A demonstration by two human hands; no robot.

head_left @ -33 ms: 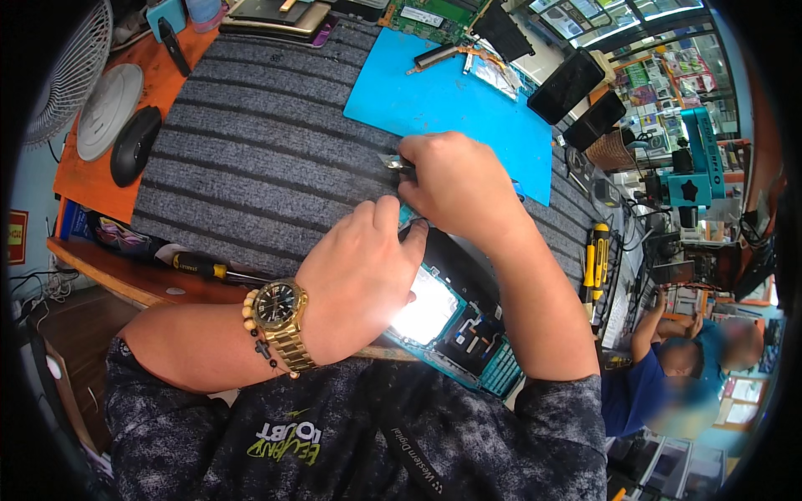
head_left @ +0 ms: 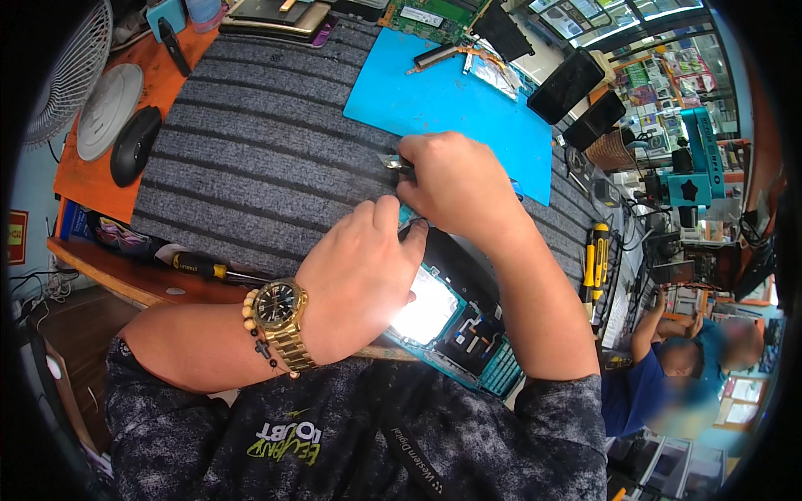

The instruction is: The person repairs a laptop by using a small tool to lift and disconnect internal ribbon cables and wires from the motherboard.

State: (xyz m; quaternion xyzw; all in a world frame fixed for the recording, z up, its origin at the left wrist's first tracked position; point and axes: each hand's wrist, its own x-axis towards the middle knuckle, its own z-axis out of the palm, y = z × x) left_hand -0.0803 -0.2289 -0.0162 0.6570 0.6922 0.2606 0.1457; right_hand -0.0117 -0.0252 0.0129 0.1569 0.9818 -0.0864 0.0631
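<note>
A teal and black opened laptop casing (head_left: 478,332) lies aslant at the table's near edge, partly under both arms. Brightly lit in it is a silvery sheet (head_left: 430,307). My left hand (head_left: 359,271) rests over the casing's far left part, thumb and fingers closed on its edge. Just beyond it, my right hand (head_left: 459,184) is closed round a small tool (head_left: 398,164). Only the tool's shiny metal end and a dark bit show; its kind is unclear. The fingertips at the casing's far corner are mostly hidden.
A blue mat (head_left: 451,92) bears a copper heat pipe (head_left: 447,55) and small parts. Beyond lies a green circuit board (head_left: 430,18). Two black phones (head_left: 568,85), yellow-black screwdrivers (head_left: 595,263) and a teal microscope (head_left: 697,163) stand right. Left are a mouse (head_left: 135,146) and a fan (head_left: 71,71).
</note>
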